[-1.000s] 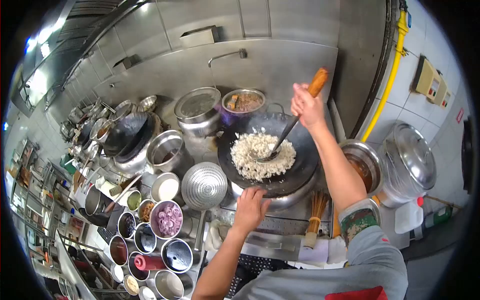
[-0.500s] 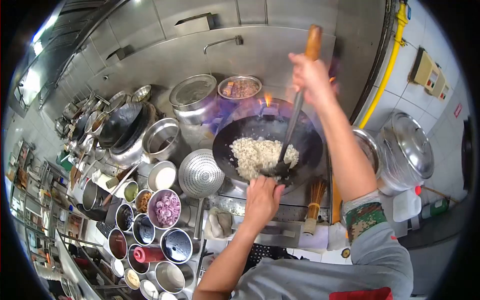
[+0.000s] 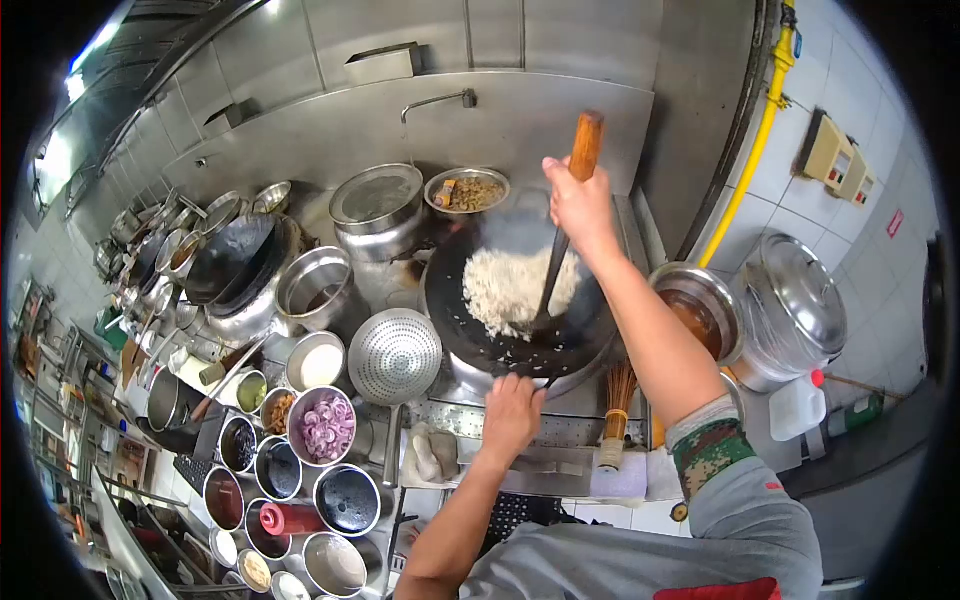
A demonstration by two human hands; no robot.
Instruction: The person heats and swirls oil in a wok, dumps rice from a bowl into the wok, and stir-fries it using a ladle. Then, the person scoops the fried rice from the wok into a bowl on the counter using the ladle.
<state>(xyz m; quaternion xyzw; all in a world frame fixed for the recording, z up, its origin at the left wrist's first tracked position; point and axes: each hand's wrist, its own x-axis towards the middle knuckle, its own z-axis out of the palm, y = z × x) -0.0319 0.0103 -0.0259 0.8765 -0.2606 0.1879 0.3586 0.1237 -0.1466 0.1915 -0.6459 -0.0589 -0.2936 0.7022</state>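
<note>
Below the fingers of the right hand [image 3: 583, 205], as I see it: 1 dark wok [image 3: 590, 335], bearing 1 heap of pale rice [image 3: 505, 285]. Right fingers: clamped around 1 long utensil [image 3: 557, 262], wooden end rising above them, dark foot low in the wok at the rice's near edge. Left hand [image 3: 512, 420]: 1, fingers bent at the wok's near rim; whether shut on anything, I cannot tell. Left of those fingers: 1 perforated strainer [image 3: 395, 352]; farther left, 1 pot [image 3: 294, 440] of sliced red onion [image 3: 327, 425]. Right of them: 1 bundled brush [image 3: 616, 415], upright in my view.
</note>
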